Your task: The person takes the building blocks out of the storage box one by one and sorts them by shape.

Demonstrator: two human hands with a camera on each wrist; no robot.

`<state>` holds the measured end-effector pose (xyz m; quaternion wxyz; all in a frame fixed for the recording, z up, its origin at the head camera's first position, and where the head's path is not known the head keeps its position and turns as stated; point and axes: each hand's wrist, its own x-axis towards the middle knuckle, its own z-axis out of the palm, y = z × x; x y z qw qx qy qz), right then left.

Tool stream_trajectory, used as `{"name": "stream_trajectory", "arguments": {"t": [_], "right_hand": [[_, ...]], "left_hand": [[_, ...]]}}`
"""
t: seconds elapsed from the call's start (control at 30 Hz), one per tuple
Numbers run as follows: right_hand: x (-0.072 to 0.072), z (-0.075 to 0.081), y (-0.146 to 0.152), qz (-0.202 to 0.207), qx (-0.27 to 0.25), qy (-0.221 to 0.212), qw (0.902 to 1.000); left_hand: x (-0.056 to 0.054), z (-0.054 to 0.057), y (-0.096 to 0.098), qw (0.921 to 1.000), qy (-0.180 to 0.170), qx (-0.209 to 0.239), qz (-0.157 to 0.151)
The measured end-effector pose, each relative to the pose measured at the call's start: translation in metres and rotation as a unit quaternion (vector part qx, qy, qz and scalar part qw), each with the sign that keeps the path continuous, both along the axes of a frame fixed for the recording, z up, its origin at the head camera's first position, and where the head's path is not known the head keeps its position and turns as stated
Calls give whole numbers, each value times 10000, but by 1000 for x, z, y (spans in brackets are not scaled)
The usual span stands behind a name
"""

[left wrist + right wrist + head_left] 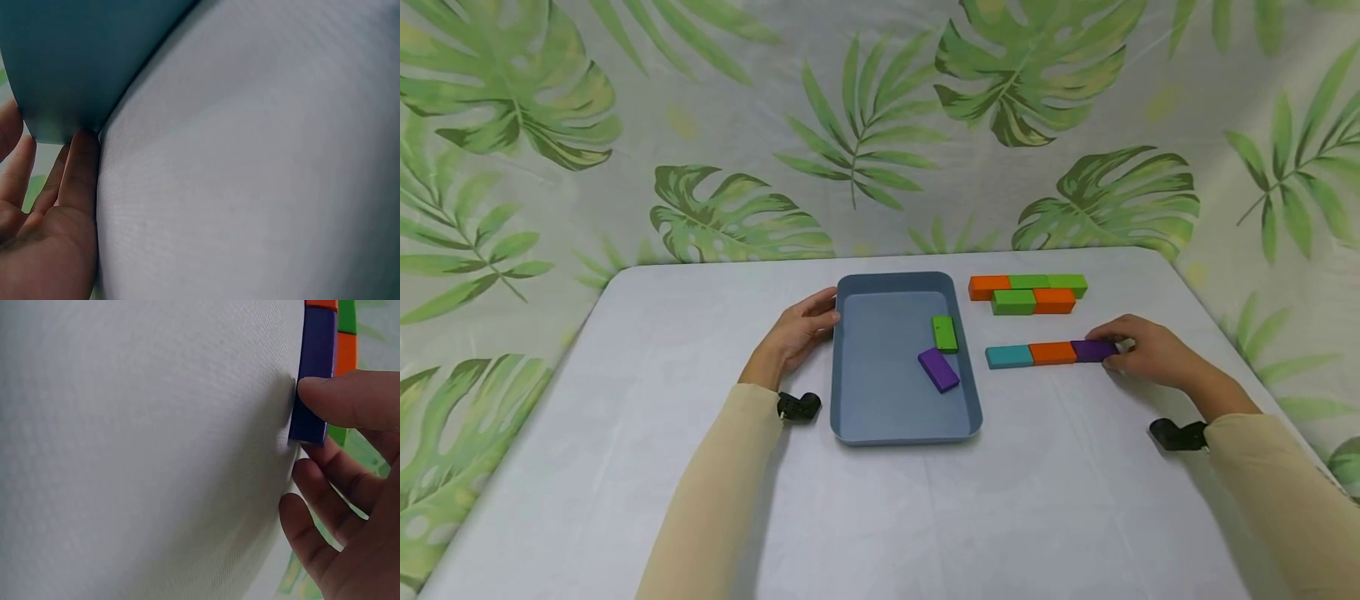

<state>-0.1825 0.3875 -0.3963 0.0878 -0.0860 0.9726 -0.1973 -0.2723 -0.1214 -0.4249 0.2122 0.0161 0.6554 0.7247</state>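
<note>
My left hand point(797, 333) rests against the left side of a blue-grey tray point(842, 417), its fairly straight fingers touching the outer wall. In the left wrist view, fingertips meet the tray's side point(81, 62) low by the cloth. A green block point(944, 334) and a tilted purple block point(938, 370) lie inside the tray. Right of it, my right hand point(1153, 354) pinches a dark purple block point(1090, 351) between thumb and fingers. That block ends a row with an orange block point(1052, 353) and a teal block point(1009, 357). The right wrist view has the thumb point(344, 397) across the block's side.
Behind the row, several orange and green blocks point(1033, 302) stand in two lines close together. A white cloth point(880, 517) covers the table. Leaf-patterned fabric point(865, 125) hangs behind and at the sides. Each wrist carries a small black camera.
</note>
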Motion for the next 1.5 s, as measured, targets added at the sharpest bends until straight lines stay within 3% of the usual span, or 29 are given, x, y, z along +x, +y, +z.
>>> {"name": "stream_trajectory", "arguments": {"t": [0.6, 1.07, 1.3, 1.5], "right_hand": [[-1, -2, 3, 137, 107, 68, 9998], [1, 0, 0, 151, 48, 29, 9999], [0, 18, -11, 189, -120, 353, 9991], [-1, 44, -47, 440, -224, 843, 9952]], "left_hand": [[0, -2, -1, 9997, 67, 212, -68], [0, 1, -1, 9999, 64, 109, -86], [0, 2, -1, 9999, 15, 156, -72], [-1, 1, -2, 9999, 0, 113, -59]]}}
